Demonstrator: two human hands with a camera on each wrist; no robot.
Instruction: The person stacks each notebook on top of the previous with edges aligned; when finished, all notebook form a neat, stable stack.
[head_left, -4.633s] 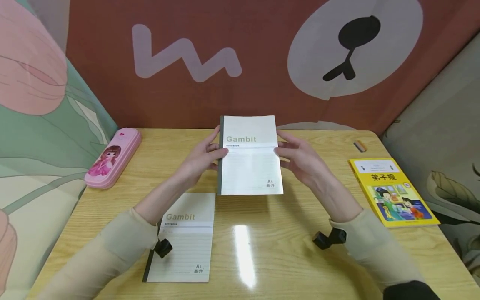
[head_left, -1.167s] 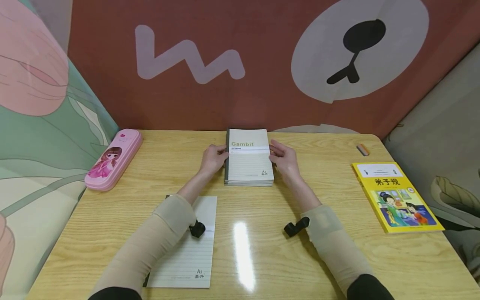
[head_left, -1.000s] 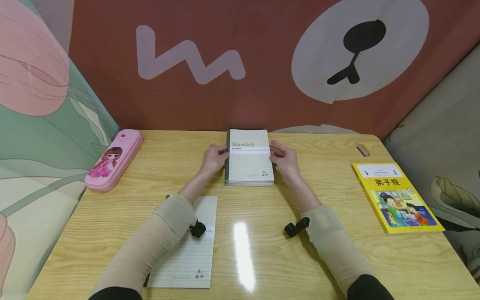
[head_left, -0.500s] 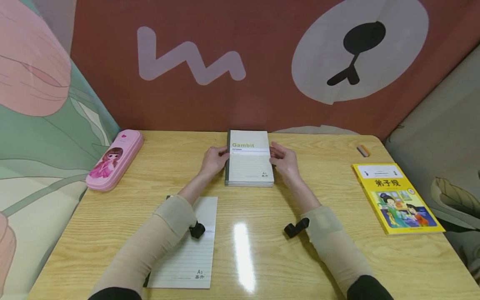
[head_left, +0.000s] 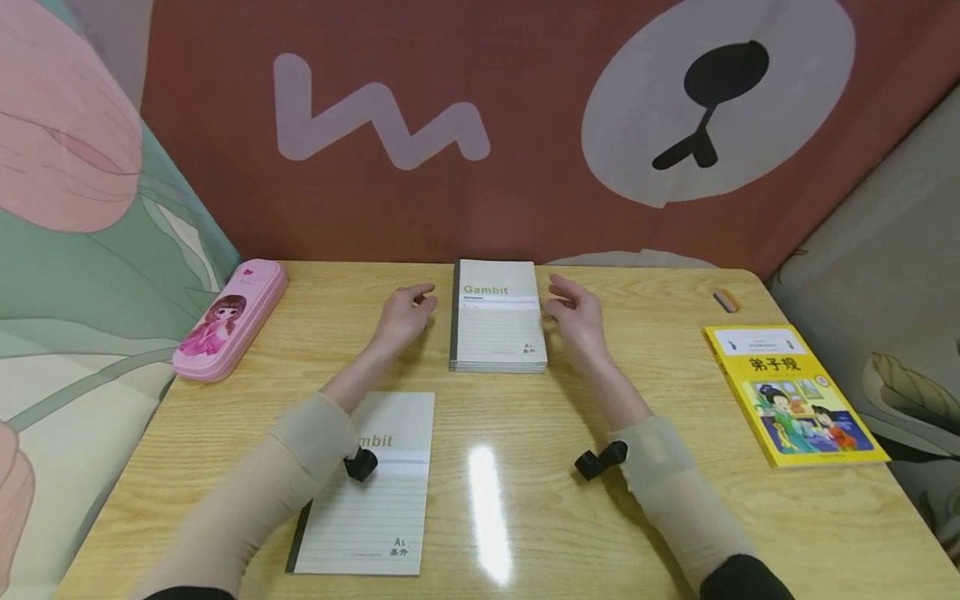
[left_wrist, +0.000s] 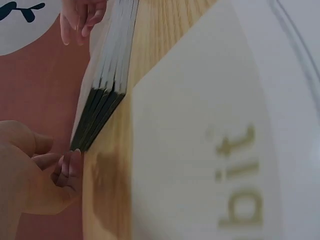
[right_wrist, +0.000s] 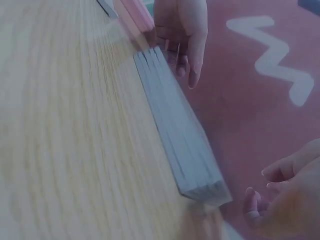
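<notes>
A pink case (head_left: 228,321) with a printed figure lies at the far left of a wooden table (head_left: 547,475), well apart from a single notebook (head_left: 375,508) whose cover shows "mbit" (a sleeve (head_left: 311,442) hides the rest) and "A5" near its foot. A person's left hand (head_left: 406,318), fingers loosely bent and holding nothing, hovers just beside a stack of notebooks (head_left: 497,329) lying flat at the table's far middle. From where I stand, the pile looks fairly light, its smooth covers bendable and apt to slide; both long edges, taken low together, seem the surest hold. Its top cover reads "Gambit," "NOTEBOOK" and "A5." The right hand (head_left: 581,318), thumb apart from relaxed fingers, likewise holds nothing. Farther right, a small striped piece (head_left: 726,301) lies beyond a yellow book (head_left: 780,362) titled 弟子规.
</notes>
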